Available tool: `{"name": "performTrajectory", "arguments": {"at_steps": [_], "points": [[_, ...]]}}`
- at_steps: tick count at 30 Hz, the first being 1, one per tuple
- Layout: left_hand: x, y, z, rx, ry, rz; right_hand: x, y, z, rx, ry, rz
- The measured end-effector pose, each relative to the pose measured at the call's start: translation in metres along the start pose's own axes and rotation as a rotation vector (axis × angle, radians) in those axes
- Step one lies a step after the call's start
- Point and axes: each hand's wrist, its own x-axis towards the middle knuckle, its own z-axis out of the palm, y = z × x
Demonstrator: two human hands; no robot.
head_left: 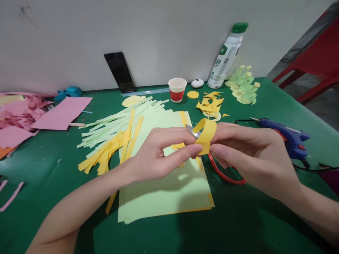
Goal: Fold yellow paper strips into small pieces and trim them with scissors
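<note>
A yellow paper strip is bent into a loop above the table. My left hand pinches its overlapping lower part between thumb and fingers. My right hand closes on the same strip from the other side, its thumb at the lower right edge. Beneath my hands lie scissors with red handles; the blade tips show behind the loop, and their middle is hidden. Under them is a stack of pale green paper sheets, with yellow strips across its left side.
Cut green strips and short yellow strips lie left. Pink paper is further left. Along the wall stand a phone, a paper cup and a bottle. A blue glue gun rests right, near green paper flowers.
</note>
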Motion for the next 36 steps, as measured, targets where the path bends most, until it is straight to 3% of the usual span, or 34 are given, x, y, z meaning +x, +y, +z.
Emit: {"name": "performTrajectory", "arguments": {"at_steps": [5, 13, 19, 25, 31, 34, 36], "points": [[0.0, 0.002, -0.001, -0.167, -0.027, -0.176, 0.002, 0.001, 0.0, -0.068, 0.013, -0.162], [0.002, 0.004, 0.0, -0.435, -0.091, -0.429, 0.004, 0.006, -0.004, -0.576, 0.096, -0.625], [0.002, 0.002, -0.002, -0.533, -0.155, -0.552, 0.007, 0.009, -0.017, -0.86, -0.014, -0.924], [0.002, -0.001, -0.002, -0.592, -0.188, -0.602, 0.002, 0.004, -0.023, -0.963, -0.135, -0.9], [0.005, 0.0, 0.001, -0.628, -0.195, -0.67, 0.004, 0.002, -0.022, -0.933, -0.122, -0.899], [0.005, 0.0, 0.001, -0.608, -0.152, -0.643, 0.006, 0.006, -0.019, -0.975, -0.042, -0.926], [0.006, 0.0, 0.0, -0.517, -0.046, -0.581, 0.007, 0.008, -0.014, -0.908, 0.047, -0.849]]}}
